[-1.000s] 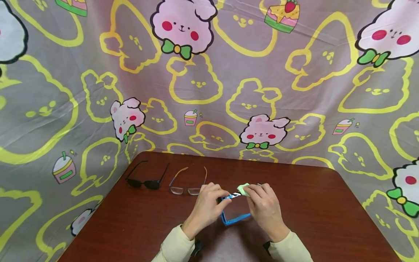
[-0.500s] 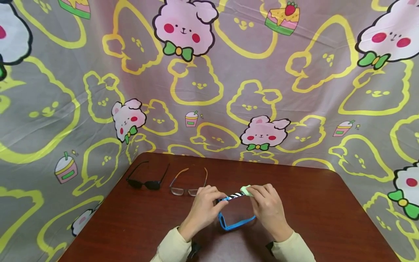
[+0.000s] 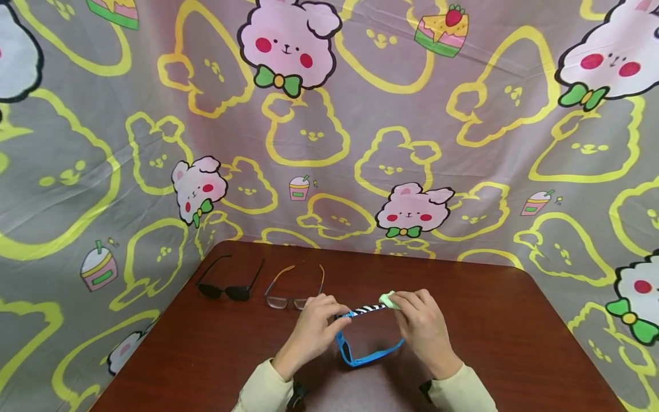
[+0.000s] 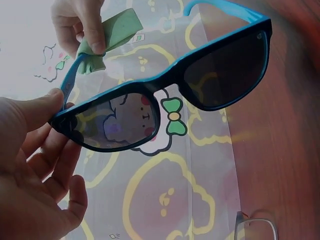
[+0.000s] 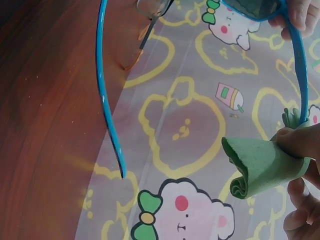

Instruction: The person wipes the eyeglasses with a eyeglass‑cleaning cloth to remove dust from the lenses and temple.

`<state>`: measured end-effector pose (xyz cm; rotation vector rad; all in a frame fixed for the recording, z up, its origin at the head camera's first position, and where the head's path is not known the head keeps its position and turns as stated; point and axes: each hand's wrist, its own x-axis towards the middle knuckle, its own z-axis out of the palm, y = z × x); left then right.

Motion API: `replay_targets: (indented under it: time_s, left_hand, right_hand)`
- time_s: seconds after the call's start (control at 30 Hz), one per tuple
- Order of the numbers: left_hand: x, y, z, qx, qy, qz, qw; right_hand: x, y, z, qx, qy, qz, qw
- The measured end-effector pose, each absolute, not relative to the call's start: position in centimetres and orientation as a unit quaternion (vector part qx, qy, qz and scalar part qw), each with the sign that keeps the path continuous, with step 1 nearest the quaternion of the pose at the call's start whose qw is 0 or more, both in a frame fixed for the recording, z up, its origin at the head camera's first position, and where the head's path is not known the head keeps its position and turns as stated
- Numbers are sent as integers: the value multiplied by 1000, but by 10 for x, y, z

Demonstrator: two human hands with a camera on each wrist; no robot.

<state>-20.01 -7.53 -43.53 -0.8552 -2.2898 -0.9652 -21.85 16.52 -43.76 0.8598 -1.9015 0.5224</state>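
A pair of blue-and-black sunglasses (image 4: 227, 70) with dark lenses is held up above the table, both arms unfolded. My left hand (image 3: 311, 329) grips the frame's corner by the hinge, thumb on one side and fingers on the other. Pinched in my right hand (image 3: 424, 327) is a pale green cloth (image 5: 265, 165), folded around the far part of the same arm. Black-and-white stripes show on that arm between my hands. The other blue arm (image 5: 106, 100) extends free, nearer to me. The cloth hides the tip of the held arm.
On the brown table (image 3: 206, 349), black sunglasses (image 3: 225, 290) lie unfolded at the back left. Beside them are clear-lensed eyeglasses (image 3: 278, 301) with orange-tipped arms, partly behind my left hand. A patterned curtain (image 3: 319, 126) closes off the back and sides.
My left hand has shifted slightly left with the sunglasses. The gap between my hands has widened, the cloth sits farther along the arm, and more of the stripes show.
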Motion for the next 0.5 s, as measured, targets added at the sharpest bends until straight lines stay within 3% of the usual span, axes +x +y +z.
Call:
replay_targets:
  time_s: [0.5]
  left_hand:
    - [-201,-78,-434,-335,-838,-358,241]
  right_hand:
    - [-221,174,-440,364,-779,205,467]
